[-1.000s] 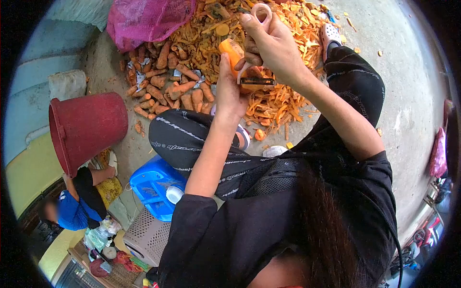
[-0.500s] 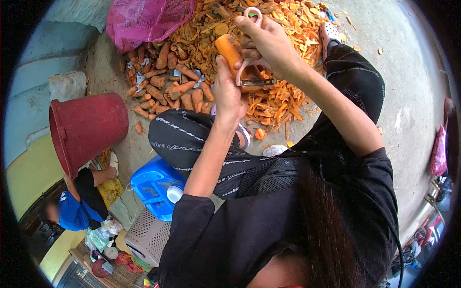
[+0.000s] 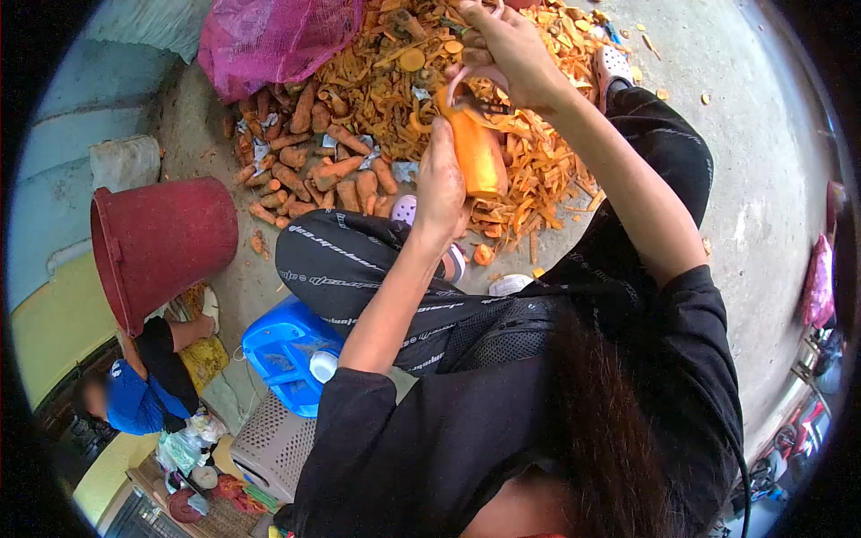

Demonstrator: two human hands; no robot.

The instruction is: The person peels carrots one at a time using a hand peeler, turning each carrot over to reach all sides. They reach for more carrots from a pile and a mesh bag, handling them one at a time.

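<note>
A thick orange carrot, its surface bright and peeled, is held in my left hand, with the fingers partly hidden behind it. My right hand grips a pale pink peeler, whose blade lies at the carrot's upper end. Beneath both hands spreads a heap of orange peelings. Left of the heap, unpeeled carrots with brown, dirty skins lie on the ground among scraps of paper.
A pink mesh sack lies behind the carrots. To my left are a tilted red bucket, a blue jerrycan and a grey perforated crate. Another person in a blue shirt sits beyond the bucket.
My right hand has moved up and away with the peeler, from the carrot's lower part to its upper end. The carrot has turned in my left hand and shows more peeled surface.
</note>
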